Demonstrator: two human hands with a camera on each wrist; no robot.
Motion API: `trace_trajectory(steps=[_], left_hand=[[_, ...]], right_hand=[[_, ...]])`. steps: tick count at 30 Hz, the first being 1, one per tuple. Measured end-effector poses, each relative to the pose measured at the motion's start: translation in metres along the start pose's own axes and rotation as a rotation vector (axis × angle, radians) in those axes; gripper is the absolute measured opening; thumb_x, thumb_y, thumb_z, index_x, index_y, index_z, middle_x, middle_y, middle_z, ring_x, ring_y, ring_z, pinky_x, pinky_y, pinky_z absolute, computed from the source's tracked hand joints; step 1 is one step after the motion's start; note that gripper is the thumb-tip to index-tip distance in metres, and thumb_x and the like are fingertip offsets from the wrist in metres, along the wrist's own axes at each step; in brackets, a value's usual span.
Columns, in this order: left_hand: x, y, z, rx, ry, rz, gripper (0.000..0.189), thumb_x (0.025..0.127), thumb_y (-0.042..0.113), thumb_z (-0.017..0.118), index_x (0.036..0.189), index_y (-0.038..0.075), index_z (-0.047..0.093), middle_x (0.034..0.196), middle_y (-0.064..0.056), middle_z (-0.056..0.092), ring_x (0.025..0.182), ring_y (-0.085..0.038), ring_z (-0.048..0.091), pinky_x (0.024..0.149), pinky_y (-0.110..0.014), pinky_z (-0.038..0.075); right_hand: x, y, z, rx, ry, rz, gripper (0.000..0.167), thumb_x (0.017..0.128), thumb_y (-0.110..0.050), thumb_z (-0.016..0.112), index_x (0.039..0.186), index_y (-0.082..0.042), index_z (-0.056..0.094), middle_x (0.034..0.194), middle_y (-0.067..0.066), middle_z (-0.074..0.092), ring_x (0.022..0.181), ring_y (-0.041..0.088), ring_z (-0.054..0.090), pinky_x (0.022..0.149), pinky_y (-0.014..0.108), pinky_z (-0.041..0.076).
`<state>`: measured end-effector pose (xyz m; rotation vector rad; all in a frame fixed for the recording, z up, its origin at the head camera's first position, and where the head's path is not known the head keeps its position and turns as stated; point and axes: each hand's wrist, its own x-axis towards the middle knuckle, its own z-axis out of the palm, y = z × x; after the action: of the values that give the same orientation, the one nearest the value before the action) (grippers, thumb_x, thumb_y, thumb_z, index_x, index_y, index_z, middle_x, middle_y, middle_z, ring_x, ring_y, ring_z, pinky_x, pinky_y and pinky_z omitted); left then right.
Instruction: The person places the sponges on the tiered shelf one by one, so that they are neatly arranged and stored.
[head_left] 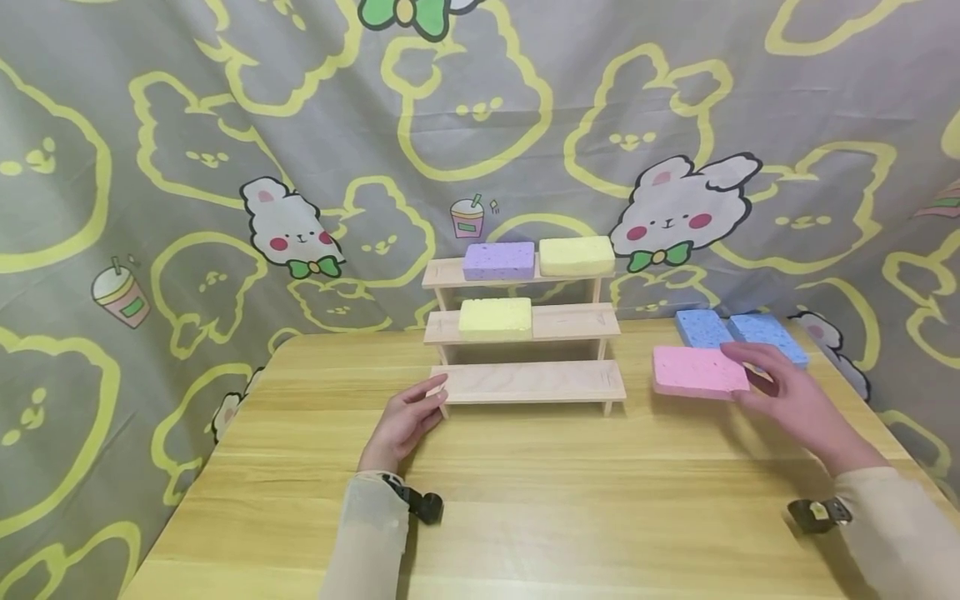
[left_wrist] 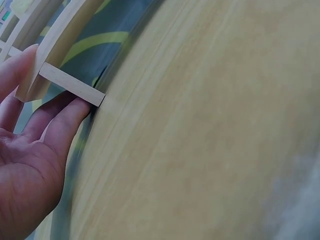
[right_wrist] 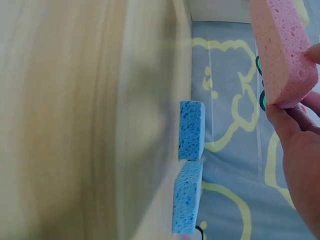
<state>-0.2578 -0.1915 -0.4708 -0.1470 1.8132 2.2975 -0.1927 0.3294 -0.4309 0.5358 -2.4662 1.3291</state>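
The right hand (head_left: 798,402) pinches a pink sponge (head_left: 693,371) — jutting out leftward.

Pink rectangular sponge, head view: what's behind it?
Two blue rectangular sponges on the wooden table. The pink sponge and right hand partly cover them; those near portions can't be seen.

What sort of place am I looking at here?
Probably a makeshift indoor workspace: a wood-grain table, a cartoon-printed cloth hung behind it, and a three-tier wooden stand holding sponges. The views don't show what lies beyond the cloth.
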Motion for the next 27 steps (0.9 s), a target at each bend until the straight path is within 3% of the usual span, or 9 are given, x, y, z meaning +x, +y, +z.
trace_trajectory(steps=[10, 27], left_hand=[[-0.001, 0.001, 0.000, 0.016, -0.004, 0.002, 0.043, 0.093, 0.001, 0.066, 0.135, -0.001, 0.058, 0.147, -0.009, 0.043, 0.104, -0.018, 0.061, 0.092, -0.037, 0.050], [-0.001, 0.000, 0.000, -0.001, -0.005, 0.007, 0.042, 0.093, -0.001, 0.065, 0.134, -0.002, 0.058, 0.146, -0.009, 0.044, 0.103, -0.017, 0.061, 0.092, -0.037, 0.050]], right_hand=[[0.008, -0.013, 0.006, 0.018, -0.004, -0.005, 0.049, 0.085, 0.012, 0.067, 0.132, 0.012, 0.053, 0.133, -0.003, 0.045, 0.122, -0.005, 0.037, 0.095, 0.007, 0.035], [0.022, -0.027, 0.020, 0.059, 0.009, 0.026, 0.051, 0.085, 0.010, 0.070, 0.134, 0.007, 0.054, 0.135, 0.011, 0.045, 0.124, -0.001, 0.038, 0.096, 0.008, 0.035]])
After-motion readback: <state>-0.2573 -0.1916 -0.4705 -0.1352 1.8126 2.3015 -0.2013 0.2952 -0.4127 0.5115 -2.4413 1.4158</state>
